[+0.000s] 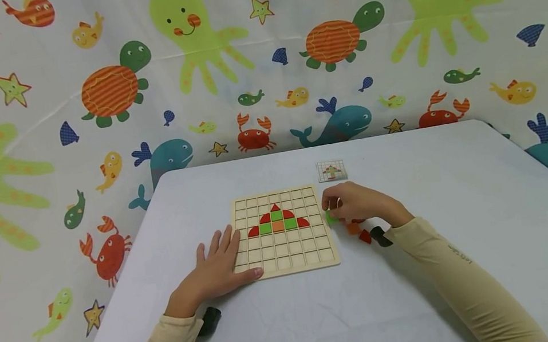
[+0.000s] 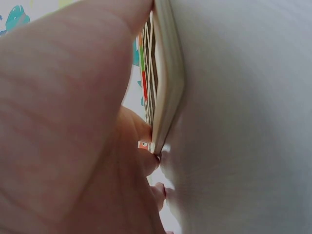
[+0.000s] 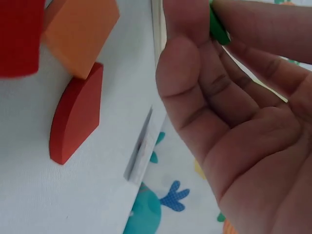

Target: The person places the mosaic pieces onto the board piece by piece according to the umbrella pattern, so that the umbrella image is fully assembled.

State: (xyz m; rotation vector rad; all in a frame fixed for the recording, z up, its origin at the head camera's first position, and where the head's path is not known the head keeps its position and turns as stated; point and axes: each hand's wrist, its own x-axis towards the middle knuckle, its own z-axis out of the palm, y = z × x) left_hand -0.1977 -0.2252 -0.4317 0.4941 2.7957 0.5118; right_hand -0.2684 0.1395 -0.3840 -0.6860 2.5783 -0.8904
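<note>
Behind the white surface (image 1: 294,324) hangs a big cloth (image 1: 225,114) with turtles, crabs, whales and other sea animals on it. On the surface sits a flat wooden board (image 1: 285,255) with lots of little squares. Some are filled to make a pointy shape: a red triangle (image 1: 275,208) on top, then green squares, one orange square (image 1: 278,226) and round-sided red bits. The rows nearer the person have no bits in them.

The left hand (image 1: 216,268) lies at the left side of the board. Its fingers are straight and spread wide along the edge, and its thumb rests on the near corner. The right hand (image 1: 361,203) is just past the board's right edge. Its fingers are bent and nearly closed, pinching a small green piece (image 3: 220,31).

Farther back, beyond the board's far right corner, lies a little card (image 1: 331,170) with a small red and green picture. Under and beside the right hand, loose pieces lie close together: an orange piece (image 3: 83,36), a red piece with one curved side (image 3: 80,117), and another red one (image 3: 18,39).
</note>
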